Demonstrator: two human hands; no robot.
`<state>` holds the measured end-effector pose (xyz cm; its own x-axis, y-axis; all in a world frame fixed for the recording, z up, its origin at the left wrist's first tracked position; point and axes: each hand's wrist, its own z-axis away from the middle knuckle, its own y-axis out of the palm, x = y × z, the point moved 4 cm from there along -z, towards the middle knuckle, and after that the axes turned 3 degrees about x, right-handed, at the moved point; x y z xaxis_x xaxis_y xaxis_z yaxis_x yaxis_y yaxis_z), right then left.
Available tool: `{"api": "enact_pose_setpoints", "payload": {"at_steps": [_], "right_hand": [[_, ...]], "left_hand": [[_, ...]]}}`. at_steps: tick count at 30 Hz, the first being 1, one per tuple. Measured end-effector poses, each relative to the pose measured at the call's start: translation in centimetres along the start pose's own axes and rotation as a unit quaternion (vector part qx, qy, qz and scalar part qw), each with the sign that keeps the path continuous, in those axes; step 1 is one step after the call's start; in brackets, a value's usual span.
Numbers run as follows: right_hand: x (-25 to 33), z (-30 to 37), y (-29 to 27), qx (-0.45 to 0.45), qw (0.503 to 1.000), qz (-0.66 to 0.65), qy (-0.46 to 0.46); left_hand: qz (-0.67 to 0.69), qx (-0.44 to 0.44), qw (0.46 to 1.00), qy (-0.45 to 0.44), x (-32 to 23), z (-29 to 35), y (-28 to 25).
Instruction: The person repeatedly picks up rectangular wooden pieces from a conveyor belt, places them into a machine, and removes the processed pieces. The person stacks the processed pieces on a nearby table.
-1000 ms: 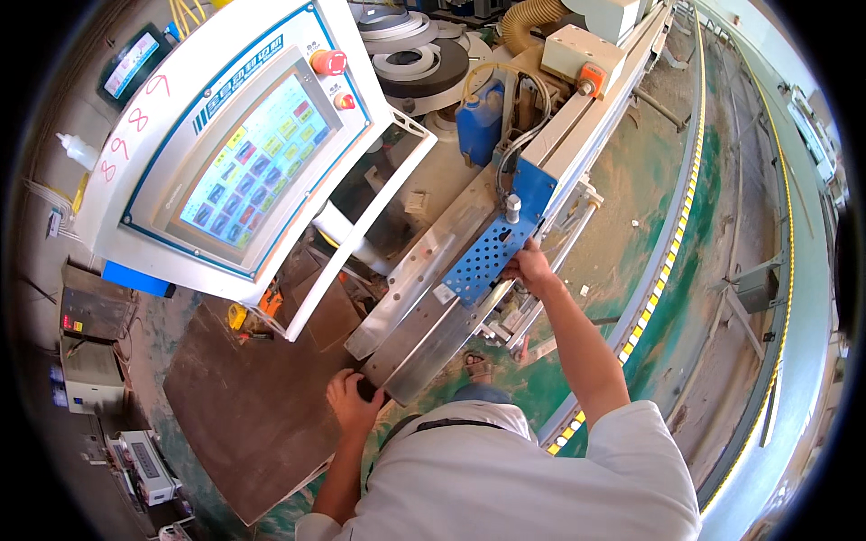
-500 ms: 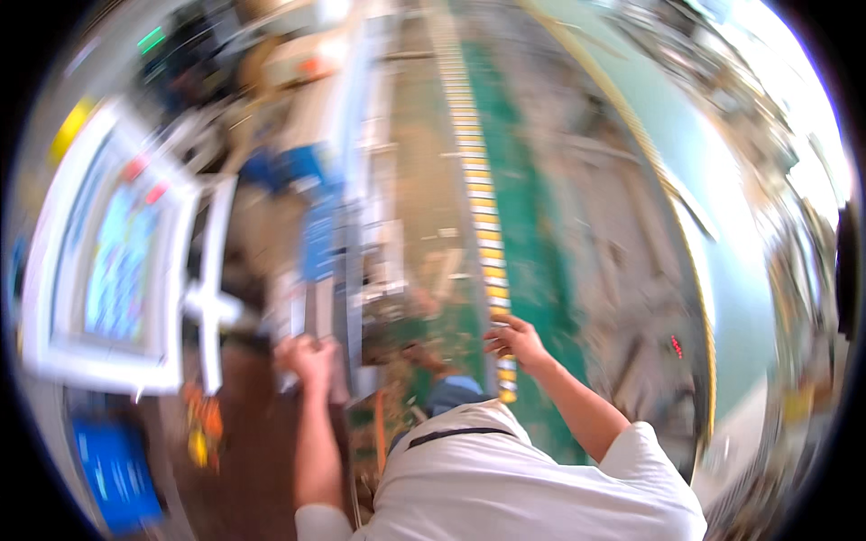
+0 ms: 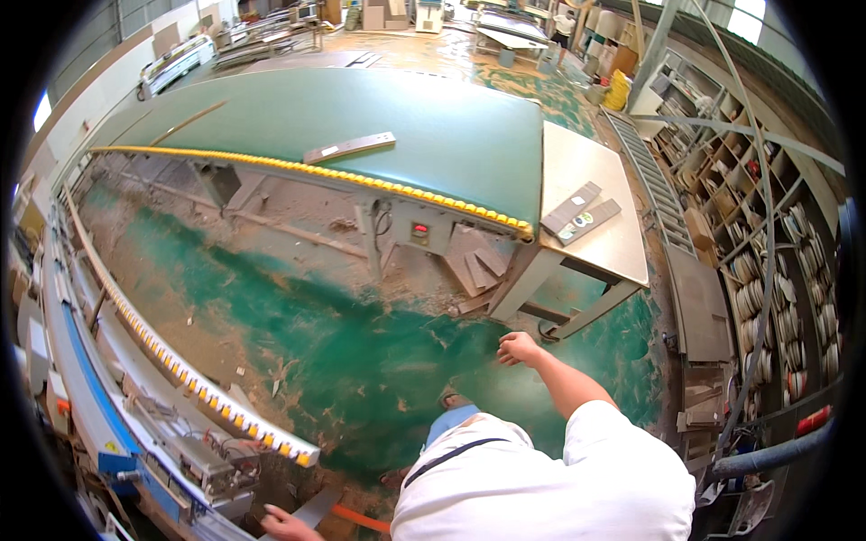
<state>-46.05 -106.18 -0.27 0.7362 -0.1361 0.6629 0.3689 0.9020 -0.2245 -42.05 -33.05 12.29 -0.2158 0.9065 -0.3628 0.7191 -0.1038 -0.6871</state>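
My right hand (image 3: pixel 517 349) hangs over the green floor with its fingers loosely bent and a little apart, nothing in them. It is closest to the near leg of the pale side table (image 3: pixel 600 149). At the lower left edge, my left hand (image 3: pixel 289 524) shows only in part, its fingers apart and no held thing visible. Beside it lies a flat grey strip (image 3: pixel 317 507), and the end of the long machine (image 3: pixel 207 458) with its blue rail is just beyond. Two short wood-grain boards (image 3: pixel 574 207) rest on the side table, out of reach of both hands.
A green-topped conveyor (image 3: pixel 433 117) edged with yellow rollers (image 3: pixel 361 178) stands ahead, one board (image 3: pixel 350 147) lying on it. A white roller rail (image 3: pixel 194 379) runs along the left. Shelves with rolls of edging (image 3: pixel 749 307) line the right; offcuts (image 3: pixel 474 261) lie under the conveyor.
My view has swung to the right, away from the screen and the machine, toward the green conveyor. My right hand has left the roller rail; my left hand now sits at the lower edge.
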Motion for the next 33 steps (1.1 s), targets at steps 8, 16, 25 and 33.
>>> {"api": "enact_pose_setpoints", "payload": {"at_steps": [8, 16, 25, 33], "right_hand": [[7.2, -17.4, -31.5, -0.306, 0.843, 0.413, -0.156], [5.5, -15.8, -33.5, -0.273, 0.779, 0.488, -0.282], [0.6, -7.3, -31.4, -0.284, 0.895, 0.108, -0.327], [-0.6, -15.8, -35.2, -0.048, 0.835, -0.546, -0.052]], "left_hand": [[0.280, 0.577, 0.657, -0.396, -16.5, 38.5, 10.0], [0.290, 0.814, 0.417, -0.283, -52.5, 39.1, 18.5], [0.380, 0.778, 0.425, -0.265, -75.3, 46.9, 20.9], [0.473, 0.663, 0.564, -0.135, -63.2, 34.1, 12.3]]}}
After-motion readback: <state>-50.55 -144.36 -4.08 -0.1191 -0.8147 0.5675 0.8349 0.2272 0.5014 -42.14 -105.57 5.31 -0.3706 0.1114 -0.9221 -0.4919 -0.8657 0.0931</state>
